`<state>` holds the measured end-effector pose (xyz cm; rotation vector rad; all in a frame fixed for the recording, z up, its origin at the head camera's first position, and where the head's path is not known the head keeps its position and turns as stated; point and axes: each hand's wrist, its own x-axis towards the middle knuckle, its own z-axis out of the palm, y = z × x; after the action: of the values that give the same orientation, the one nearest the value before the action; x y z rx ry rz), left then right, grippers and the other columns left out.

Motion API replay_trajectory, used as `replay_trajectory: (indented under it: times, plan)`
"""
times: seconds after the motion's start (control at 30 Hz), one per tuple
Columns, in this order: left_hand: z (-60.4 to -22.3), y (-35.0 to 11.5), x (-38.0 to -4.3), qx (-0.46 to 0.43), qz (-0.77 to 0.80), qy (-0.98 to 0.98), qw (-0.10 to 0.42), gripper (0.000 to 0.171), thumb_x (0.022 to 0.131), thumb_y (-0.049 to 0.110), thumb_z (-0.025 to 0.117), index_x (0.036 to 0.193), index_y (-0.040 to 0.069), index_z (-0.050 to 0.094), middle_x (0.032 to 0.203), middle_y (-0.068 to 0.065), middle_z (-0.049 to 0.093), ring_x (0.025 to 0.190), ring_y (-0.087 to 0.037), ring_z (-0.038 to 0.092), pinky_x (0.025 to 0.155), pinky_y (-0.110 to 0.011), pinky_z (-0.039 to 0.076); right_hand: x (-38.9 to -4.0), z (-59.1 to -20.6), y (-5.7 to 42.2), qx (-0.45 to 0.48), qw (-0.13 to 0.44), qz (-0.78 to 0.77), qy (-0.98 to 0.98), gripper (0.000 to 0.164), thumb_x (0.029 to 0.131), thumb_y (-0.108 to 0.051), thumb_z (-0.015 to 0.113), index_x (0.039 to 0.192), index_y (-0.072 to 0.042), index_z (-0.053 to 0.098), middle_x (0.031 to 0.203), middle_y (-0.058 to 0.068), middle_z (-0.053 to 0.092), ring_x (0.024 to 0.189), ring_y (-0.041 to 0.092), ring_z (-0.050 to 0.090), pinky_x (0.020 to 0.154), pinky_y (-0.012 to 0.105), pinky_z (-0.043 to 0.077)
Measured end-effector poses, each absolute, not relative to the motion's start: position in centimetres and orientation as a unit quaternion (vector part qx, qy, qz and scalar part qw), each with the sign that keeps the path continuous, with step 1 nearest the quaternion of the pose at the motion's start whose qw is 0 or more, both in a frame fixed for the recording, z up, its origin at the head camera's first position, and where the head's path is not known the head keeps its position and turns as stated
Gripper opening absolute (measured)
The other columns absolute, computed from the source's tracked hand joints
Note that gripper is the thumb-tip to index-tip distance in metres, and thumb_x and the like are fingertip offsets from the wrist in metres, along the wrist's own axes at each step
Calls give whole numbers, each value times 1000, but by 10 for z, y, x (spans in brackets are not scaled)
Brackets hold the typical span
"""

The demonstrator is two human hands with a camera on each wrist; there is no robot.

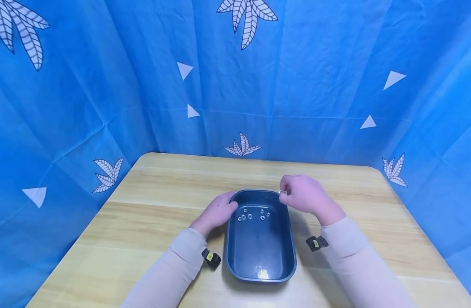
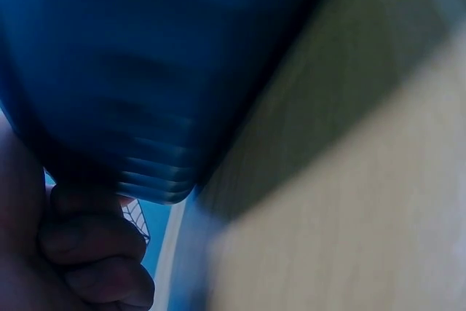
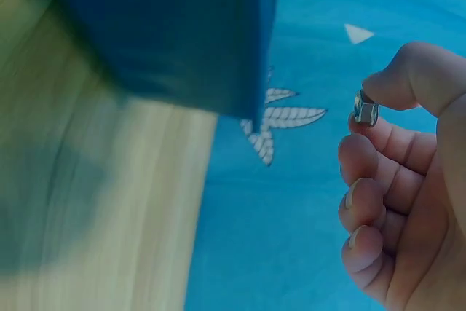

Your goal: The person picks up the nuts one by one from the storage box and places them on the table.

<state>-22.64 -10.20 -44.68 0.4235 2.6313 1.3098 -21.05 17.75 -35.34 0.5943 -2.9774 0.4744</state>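
Note:
A dark blue rectangular plastic bin (image 1: 258, 252) lies lengthwise on the table, and several small metal nuts (image 1: 250, 216) are scattered on its floor toward the far end. My left hand (image 1: 217, 210) grips the bin's rim at the far left corner, thumb over the edge; the left wrist view shows its fingers curled beside the outer wall (image 2: 145, 92). Near the far right corner, my right hand (image 1: 304, 194) pinches a metal hex nut (image 3: 366, 108) between thumb and index finger, just above rim height. Its other fingers are loosely curled.
The bin stands on a light wood-grain table (image 1: 150, 214). Blue curtains (image 1: 235, 85) with white leaves and triangles enclose the back and both sides. A black wrist device (image 1: 211, 259) sits at the left cuff, another (image 1: 317, 243) at the right.

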Motion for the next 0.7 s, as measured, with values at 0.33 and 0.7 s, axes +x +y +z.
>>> replay_trajectory:
  times: [0.33,0.7]
  plan:
    - [-447,-101,-226,152,438,882,79,43,103,27,44,140,9,57,136,-8,62,131,-31,53,109,-53,40,-229,-375,207,163,-1,130,-978,10,82,-20,64,90,-15,67,80,-3,64,70,17,56,66,40,50]
    - [-446,-99,-224,140,444,881,88,46,104,28,42,144,9,53,141,-9,59,135,-31,50,111,-53,38,-242,-395,219,148,-65,149,-976,8,87,-18,68,91,-12,66,81,1,63,74,20,57,71,41,50]
